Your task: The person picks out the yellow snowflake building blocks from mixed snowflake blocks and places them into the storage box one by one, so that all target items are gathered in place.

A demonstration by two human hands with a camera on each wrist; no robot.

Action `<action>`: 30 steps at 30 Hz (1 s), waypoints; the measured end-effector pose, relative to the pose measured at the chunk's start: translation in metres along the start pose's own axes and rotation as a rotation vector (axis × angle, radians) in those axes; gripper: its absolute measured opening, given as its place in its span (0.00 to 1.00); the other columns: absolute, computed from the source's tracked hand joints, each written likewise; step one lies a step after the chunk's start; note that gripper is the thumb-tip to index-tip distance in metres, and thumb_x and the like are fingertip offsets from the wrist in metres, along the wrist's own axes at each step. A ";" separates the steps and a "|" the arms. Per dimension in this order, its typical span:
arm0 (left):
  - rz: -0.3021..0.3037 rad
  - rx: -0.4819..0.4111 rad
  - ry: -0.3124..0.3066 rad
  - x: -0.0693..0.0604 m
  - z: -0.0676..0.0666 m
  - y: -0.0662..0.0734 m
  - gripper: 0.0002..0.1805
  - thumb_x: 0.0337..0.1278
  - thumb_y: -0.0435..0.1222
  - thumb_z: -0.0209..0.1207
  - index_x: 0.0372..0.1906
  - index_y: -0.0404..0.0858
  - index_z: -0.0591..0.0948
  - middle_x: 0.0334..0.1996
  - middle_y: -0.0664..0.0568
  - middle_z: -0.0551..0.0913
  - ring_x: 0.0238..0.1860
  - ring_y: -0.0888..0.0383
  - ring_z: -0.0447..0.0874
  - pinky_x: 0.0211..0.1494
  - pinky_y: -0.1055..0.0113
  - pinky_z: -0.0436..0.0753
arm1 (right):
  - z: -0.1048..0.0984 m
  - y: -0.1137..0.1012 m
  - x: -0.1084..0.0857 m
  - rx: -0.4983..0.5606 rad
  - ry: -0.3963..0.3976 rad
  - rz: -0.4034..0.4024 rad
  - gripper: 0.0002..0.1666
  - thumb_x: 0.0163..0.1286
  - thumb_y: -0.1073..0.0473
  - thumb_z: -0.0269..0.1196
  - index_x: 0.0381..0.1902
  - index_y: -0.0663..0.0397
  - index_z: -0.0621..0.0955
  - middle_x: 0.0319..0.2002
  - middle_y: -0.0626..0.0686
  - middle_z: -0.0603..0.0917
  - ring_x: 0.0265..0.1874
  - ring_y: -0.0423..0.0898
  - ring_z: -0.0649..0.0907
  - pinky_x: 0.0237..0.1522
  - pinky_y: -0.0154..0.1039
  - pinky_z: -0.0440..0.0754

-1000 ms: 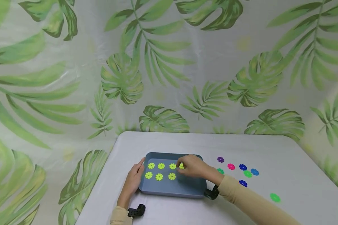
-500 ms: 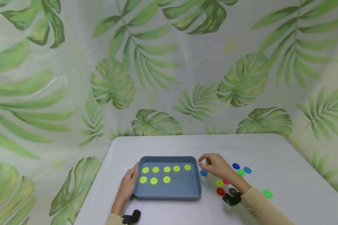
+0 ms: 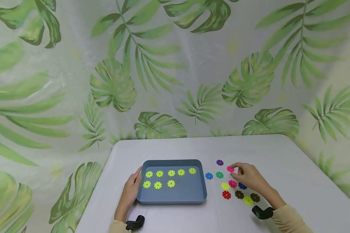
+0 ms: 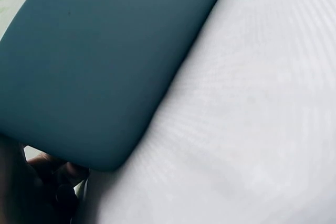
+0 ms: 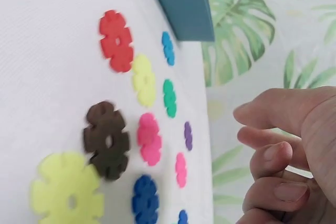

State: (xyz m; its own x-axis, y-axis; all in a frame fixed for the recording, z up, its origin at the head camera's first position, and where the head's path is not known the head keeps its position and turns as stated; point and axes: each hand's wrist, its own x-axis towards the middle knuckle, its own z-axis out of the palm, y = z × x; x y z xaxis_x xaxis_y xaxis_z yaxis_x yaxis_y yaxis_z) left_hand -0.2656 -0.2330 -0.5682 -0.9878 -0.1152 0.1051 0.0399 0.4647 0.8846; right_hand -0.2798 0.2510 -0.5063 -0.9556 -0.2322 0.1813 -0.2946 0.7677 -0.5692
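A blue-grey tray (image 3: pixel 180 195) lies on the table with two rows of yellow-green notched plastic discs (image 3: pixel 171 183) inside. At its left side, my left hand (image 3: pixel 131 187) holds the tray's edge; the left wrist view shows the tray's outer wall (image 4: pixel 100 77) and part of the dark hand beside its corner. Right of the tray, my right hand (image 3: pixel 249 176) hovers over loose discs, thumb and index finger apart. In the head view its fingertips are close to a pink disc (image 3: pixel 230 169). The right wrist view shows nothing between thumb (image 5: pixel 283 108) and fingers.
Loose discs lie right of the tray: purple (image 3: pixel 220 162), light blue (image 3: pixel 209 176), green (image 3: pixel 219 174), red (image 3: pixel 226 194), brown (image 3: pixel 239 194), yellow (image 3: pixel 248 200) and dark blue (image 3: pixel 242 185). A leaf-patterned curtain (image 3: pixel 204 64) hangs behind the white table (image 3: pixel 163 150).
My right hand left a yellow-green disc at the right end of the tray's upper row. It moved right, out of the tray, to the loose discs. The left hand stays at the tray.
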 end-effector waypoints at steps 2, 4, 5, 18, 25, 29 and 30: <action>0.005 0.004 0.004 0.004 -0.002 0.001 0.25 0.82 0.43 0.44 0.77 0.46 0.67 0.34 0.48 0.67 0.31 0.54 0.62 0.40 0.60 0.66 | -0.001 0.003 -0.001 -0.009 -0.010 0.012 0.17 0.67 0.60 0.70 0.52 0.60 0.84 0.18 0.45 0.70 0.16 0.41 0.67 0.18 0.35 0.66; 0.009 0.015 0.010 0.007 -0.005 0.003 0.25 0.82 0.44 0.44 0.77 0.46 0.67 0.35 0.48 0.67 0.32 0.54 0.63 0.40 0.60 0.66 | -0.002 0.005 -0.001 -0.016 -0.013 0.008 0.19 0.66 0.58 0.71 0.52 0.60 0.84 0.18 0.45 0.70 0.16 0.40 0.67 0.18 0.35 0.65; 0.016 0.019 0.014 0.009 -0.006 0.004 0.25 0.82 0.44 0.44 0.77 0.46 0.67 0.35 0.48 0.68 0.32 0.54 0.63 0.41 0.60 0.66 | -0.003 0.005 -0.001 -0.018 -0.015 -0.001 0.19 0.66 0.58 0.71 0.52 0.60 0.84 0.18 0.45 0.70 0.16 0.40 0.67 0.17 0.35 0.65; 0.027 0.025 0.020 0.010 -0.008 0.004 0.26 0.82 0.45 0.44 0.77 0.44 0.67 0.36 0.48 0.70 0.34 0.54 0.65 0.43 0.60 0.66 | 0.012 0.012 -0.005 -0.029 -0.118 -0.005 0.28 0.58 0.46 0.77 0.52 0.54 0.85 0.20 0.44 0.71 0.18 0.40 0.70 0.19 0.33 0.66; 0.028 0.020 0.008 0.005 -0.003 -0.001 0.25 0.82 0.44 0.44 0.77 0.45 0.67 0.35 0.48 0.69 0.32 0.54 0.63 0.41 0.60 0.66 | 0.023 0.010 -0.009 -0.035 -0.154 0.065 0.24 0.57 0.49 0.78 0.50 0.49 0.86 0.22 0.46 0.72 0.22 0.43 0.71 0.21 0.34 0.66; 0.025 0.024 0.003 0.002 0.000 -0.002 0.25 0.82 0.44 0.44 0.76 0.45 0.68 0.35 0.49 0.68 0.32 0.55 0.64 0.41 0.61 0.66 | 0.028 0.010 -0.014 -0.027 -0.188 0.132 0.20 0.58 0.50 0.77 0.48 0.46 0.87 0.22 0.47 0.72 0.23 0.44 0.72 0.21 0.34 0.65; 0.023 0.023 0.006 0.001 0.001 -0.003 0.25 0.82 0.44 0.44 0.76 0.45 0.68 0.35 0.49 0.68 0.32 0.55 0.64 0.41 0.60 0.66 | 0.029 0.011 -0.015 -0.028 -0.192 0.134 0.20 0.58 0.50 0.77 0.48 0.46 0.87 0.22 0.47 0.72 0.23 0.44 0.72 0.21 0.34 0.65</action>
State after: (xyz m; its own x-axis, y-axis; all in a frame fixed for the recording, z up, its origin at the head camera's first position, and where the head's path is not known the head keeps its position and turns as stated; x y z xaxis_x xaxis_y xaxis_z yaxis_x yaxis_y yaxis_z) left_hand -0.2667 -0.2334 -0.5708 -0.9857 -0.1096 0.1284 0.0594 0.4870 0.8714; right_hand -0.2690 0.2455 -0.5383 -0.9709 -0.2340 -0.0516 -0.1669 0.8148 -0.5552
